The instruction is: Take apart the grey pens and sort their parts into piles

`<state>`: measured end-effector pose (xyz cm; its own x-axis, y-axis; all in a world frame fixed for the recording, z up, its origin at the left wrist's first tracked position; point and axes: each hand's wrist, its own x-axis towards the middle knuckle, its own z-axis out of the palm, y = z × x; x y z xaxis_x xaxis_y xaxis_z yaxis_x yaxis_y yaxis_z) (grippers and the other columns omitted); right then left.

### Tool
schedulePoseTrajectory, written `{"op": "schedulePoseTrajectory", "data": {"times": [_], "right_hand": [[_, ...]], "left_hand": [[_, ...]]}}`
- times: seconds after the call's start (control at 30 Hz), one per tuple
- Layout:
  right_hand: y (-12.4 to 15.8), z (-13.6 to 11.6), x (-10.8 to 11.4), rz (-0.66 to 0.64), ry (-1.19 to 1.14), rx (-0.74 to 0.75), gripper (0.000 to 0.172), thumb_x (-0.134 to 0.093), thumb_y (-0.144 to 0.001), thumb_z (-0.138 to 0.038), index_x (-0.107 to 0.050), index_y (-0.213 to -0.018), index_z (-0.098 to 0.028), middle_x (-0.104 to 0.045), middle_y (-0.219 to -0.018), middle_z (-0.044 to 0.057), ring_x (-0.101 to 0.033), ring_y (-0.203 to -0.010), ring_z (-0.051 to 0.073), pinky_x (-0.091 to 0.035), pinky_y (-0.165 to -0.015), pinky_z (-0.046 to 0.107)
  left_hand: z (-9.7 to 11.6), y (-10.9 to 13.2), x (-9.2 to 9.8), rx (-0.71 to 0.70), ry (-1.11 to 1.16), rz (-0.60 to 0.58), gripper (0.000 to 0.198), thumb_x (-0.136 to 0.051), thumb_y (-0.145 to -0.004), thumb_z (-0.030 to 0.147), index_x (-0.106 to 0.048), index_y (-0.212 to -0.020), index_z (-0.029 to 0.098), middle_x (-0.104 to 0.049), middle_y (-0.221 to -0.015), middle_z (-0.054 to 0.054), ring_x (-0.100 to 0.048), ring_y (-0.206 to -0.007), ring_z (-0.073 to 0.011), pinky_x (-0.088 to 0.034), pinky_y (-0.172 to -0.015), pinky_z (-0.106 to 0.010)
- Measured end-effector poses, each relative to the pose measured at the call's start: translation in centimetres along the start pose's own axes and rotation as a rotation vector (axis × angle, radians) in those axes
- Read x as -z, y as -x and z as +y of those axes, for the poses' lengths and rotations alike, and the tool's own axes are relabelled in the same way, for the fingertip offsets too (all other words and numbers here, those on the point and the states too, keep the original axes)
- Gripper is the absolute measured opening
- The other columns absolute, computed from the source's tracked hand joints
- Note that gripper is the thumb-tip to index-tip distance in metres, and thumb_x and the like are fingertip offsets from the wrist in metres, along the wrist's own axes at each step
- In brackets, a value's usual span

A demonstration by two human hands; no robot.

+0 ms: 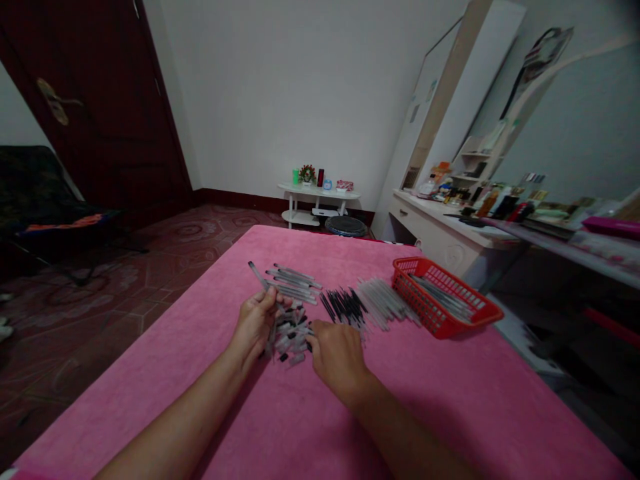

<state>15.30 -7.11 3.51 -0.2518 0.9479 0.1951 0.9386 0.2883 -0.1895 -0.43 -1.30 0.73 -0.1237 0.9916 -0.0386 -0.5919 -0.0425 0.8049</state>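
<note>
My left hand (256,321) is closed around a slim pen (257,272) with a clear barrel and a dark end, tilted up to the left. Beside it lies a loose pile of clear and black pen caps (290,341). My right hand (339,353) reaches the right side of this pile, its fingers curled and pinched at a small pen cap, mostly hidden by the fingers. Just beyond my hands, several pens (296,288) lie side by side. To their right are a bunch of black pen refills (345,305) and a row of clear pen barrels (384,303).
A red plastic basket (429,323) holding more clear barrels stands on the right of the pink-covered table (280,420). A dressing table (445,233) with bottles is at the right. A small white stand (320,192) stands by the far wall, and a dark chair (45,193) at the left.
</note>
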Motion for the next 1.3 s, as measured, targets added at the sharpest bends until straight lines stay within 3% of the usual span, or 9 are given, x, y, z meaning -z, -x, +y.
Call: {"op": "schedulePoseTrajectory", "data": {"times": [0.17,0.3,0.47,0.57,0.67,0.77,0.87,1.17,1.3], "right_hand": [[-0.3,0.0,-0.8,-0.024,-0.138,0.065,0.014,-0.055,-0.086,-0.030,-0.065,-0.090,-0.021,-0.069,-0.094,0.005,-0.064,-0.084,0.019,-0.040,-0.069,0.026],[-0.3,-0.2,-1.7,-0.088,-0.266,0.122,0.012,-0.057,-0.085,-0.024,-0.066,-0.094,-0.022,-0.066,-0.102,0.004,-0.062,-0.091,0.017,-0.041,-0.076,0.024],[0.1,-0.2,-1.9,-0.068,-0.372,0.178,0.019,-0.067,-0.079,-0.027,-0.066,-0.098,-0.024,-0.064,-0.105,0.003,-0.061,-0.092,0.018,-0.041,-0.077,0.024],[-0.3,0.4,-1.5,-0.003,-0.401,0.131,0.021,-0.069,-0.076,-0.032,-0.067,-0.095,-0.024,-0.065,-0.099,0.003,-0.061,-0.086,0.018,-0.041,-0.074,0.026],[-1.2,1.6,-1.1,0.111,-0.568,0.033,0.015,-0.058,-0.084,-0.032,-0.067,-0.089,-0.021,-0.066,-0.086,0.004,-0.060,-0.076,0.016,-0.041,-0.068,0.025],[-2.2,3.1,-0.9,0.165,-0.868,-0.086,0.034,-0.044,-0.091,-0.044,-0.062,-0.077,-0.019,-0.061,-0.066,0.002,-0.052,-0.054,0.013,-0.037,-0.052,0.023],[-2.8,4.2,-0.9,0.139,-1.058,-0.151,0.044,-0.042,-0.088,-0.056,-0.055,-0.068,-0.018,-0.051,-0.052,-0.002,-0.041,-0.040,0.010,-0.029,-0.041,0.022],[-2.9,5.2,-1.7,0.157,-0.954,-0.124,0.045,-0.046,-0.087,-0.051,-0.049,-0.057,-0.018,-0.045,-0.047,-0.003,-0.040,-0.046,0.010,-0.027,-0.046,0.023],[-3.0,5.1,-0.9,0.185,-0.896,-0.012,0.024,-0.054,-0.083,-0.034,-0.061,-0.069,-0.016,-0.056,-0.060,0.000,-0.050,-0.058,0.013,-0.036,-0.055,0.023]], "left_hand": [[-0.1,-0.4,0.5,-0.025,0.066,-0.073,0.029,-0.075,-0.070,0.035,-0.063,-0.086,0.014,-0.059,-0.065,0.003,-0.063,-0.060,-0.0105,-0.055,-0.065,-0.025],[-0.7,0.1,0.4,-0.038,-0.014,-0.095,0.036,-0.070,-0.075,0.039,-0.063,-0.100,0.015,-0.060,-0.070,0.002,-0.061,-0.059,-0.0100,-0.055,-0.065,-0.027],[-0.8,0.6,0.1,-0.114,-0.202,-0.118,0.034,-0.066,-0.078,0.039,-0.064,-0.101,0.015,-0.061,-0.068,0.001,-0.059,-0.056,-0.0103,-0.050,-0.060,-0.023],[-0.7,0.7,0.1,-0.263,-0.447,-0.110,0.029,-0.062,-0.080,0.036,-0.068,-0.100,0.016,-0.060,-0.061,0.002,-0.055,-0.053,-0.0112,-0.045,-0.055,-0.022],[-0.6,0.8,0.6,-0.497,-0.817,-0.089,0.027,-0.058,-0.082,0.031,-0.071,-0.103,0.020,-0.069,-0.076,-0.003,-0.062,-0.069,-0.0176,-0.047,-0.065,-0.027],[-0.5,0.9,1.2,-0.710,-1.178,-0.157,0.032,-0.054,-0.082,0.020,-0.069,-0.109,0.024,-0.071,-0.097,-0.006,-0.062,-0.089,-0.0229,-0.046,-0.078,-0.032],[-0.4,1.0,1.5,-0.815,-1.405,-0.262,0.040,-0.048,-0.080,0.010,-0.066,-0.113,0.023,-0.070,-0.093,-0.006,-0.060,-0.088,-0.0225,-0.045,-0.075,-0.032],[0.0,1.4,1.0,-0.891,-1.597,-0.343,0.038,-0.046,-0.082,0.010,-0.066,-0.112,0.023,-0.068,-0.088,-0.007,-0.058,-0.082,-0.0217,-0.043,-0.069,-0.030],[0.0,1.1,1.3,-0.875,-1.583,-0.341,0.039,-0.046,-0.081,0.010,-0.065,-0.112,0.023,-0.069,-0.091,-0.006,-0.058,-0.084,-0.0214,-0.043,-0.070,-0.030]]}}
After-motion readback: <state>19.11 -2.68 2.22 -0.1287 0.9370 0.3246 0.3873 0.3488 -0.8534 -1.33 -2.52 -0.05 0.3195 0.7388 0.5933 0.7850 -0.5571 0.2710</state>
